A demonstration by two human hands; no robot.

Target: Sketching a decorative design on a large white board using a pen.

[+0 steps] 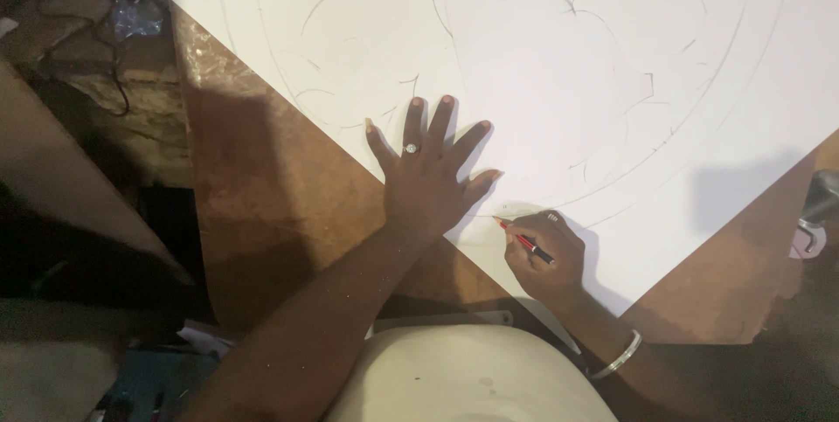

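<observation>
While the left hand [428, 179] lies flat with fingers spread on the white sheet [542, 55] to keep it from sliding on the brown surface [280, 204], the right hand [544, 256], just beside it, grips a red pencil [524, 242], tip touching a drawn curve

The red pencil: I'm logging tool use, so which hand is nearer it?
Right. The right hand grips the red pencil; the left hand lies flat on the white sheet, apart from it.
</observation>
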